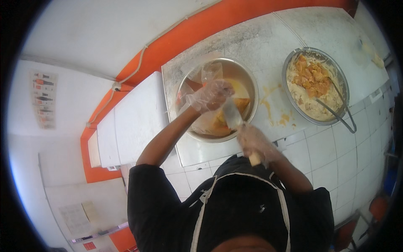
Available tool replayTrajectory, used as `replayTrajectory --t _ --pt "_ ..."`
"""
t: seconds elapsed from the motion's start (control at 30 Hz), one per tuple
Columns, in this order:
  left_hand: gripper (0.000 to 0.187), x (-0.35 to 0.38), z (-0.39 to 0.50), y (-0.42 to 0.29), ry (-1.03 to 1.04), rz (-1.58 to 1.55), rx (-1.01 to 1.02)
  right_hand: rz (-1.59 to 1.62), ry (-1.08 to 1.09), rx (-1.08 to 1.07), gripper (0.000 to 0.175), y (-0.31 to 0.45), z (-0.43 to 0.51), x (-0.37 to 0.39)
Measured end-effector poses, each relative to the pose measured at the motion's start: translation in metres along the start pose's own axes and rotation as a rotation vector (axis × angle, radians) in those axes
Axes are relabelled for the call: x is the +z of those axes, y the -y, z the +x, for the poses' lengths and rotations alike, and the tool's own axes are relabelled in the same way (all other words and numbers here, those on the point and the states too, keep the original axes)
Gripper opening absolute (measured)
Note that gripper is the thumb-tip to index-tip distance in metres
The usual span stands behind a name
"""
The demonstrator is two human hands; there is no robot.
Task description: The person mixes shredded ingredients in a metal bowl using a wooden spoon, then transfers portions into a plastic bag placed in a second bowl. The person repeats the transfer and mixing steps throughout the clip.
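My left hand, in a clear plastic glove, is over a large metal bowl; its fingers are curled, and whether they grip anything is hidden. In the bowl lie a yellowish piece of food, plastic bags and pale liquid. My right hand, also gloved, grips the light handle of a broad metal blade, which looks like a knife or a scraper. The blade reaches over the bowl's near right rim, beside my left hand. Its edge is blurred.
To the right, a second metal bowl holds creamy batter with orange-coated meat pieces and metal tongs resting over its rim. Orange-yellow smears mark the metal table between the bowls. A white chest-like appliance stands left of the table.
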State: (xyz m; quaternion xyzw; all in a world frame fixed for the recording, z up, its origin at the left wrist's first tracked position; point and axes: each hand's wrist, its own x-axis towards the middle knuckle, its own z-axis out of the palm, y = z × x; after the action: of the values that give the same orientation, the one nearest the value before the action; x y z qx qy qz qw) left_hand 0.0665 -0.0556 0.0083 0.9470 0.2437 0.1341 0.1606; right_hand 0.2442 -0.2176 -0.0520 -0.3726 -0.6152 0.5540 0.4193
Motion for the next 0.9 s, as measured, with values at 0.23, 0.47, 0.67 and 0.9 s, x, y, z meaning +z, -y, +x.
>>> replayTrajectory --t 0.23,0.47,0.67,0.9 --pt "0.014 -0.009 -0.003 -0.014 0.082 -0.194 -0.531 0.296 -0.006 0.407 0.020 0.002 -0.006 0.001" --pt "0.013 0.001 -0.018 -0.013 -0.142 -0.135 -0.209 0.489 0.026 0.604 0.024 -0.004 0.008 0.015" --pt "0.015 0.001 -0.039 0.009 -0.235 -0.129 -0.256 0.500 0.120 0.761 0.026 0.024 -0.011 0.008" --pt "0.015 -0.020 -0.068 0.026 -0.249 -0.137 -0.641 0.490 -0.248 0.763 0.027 0.059 -0.017 -0.036"
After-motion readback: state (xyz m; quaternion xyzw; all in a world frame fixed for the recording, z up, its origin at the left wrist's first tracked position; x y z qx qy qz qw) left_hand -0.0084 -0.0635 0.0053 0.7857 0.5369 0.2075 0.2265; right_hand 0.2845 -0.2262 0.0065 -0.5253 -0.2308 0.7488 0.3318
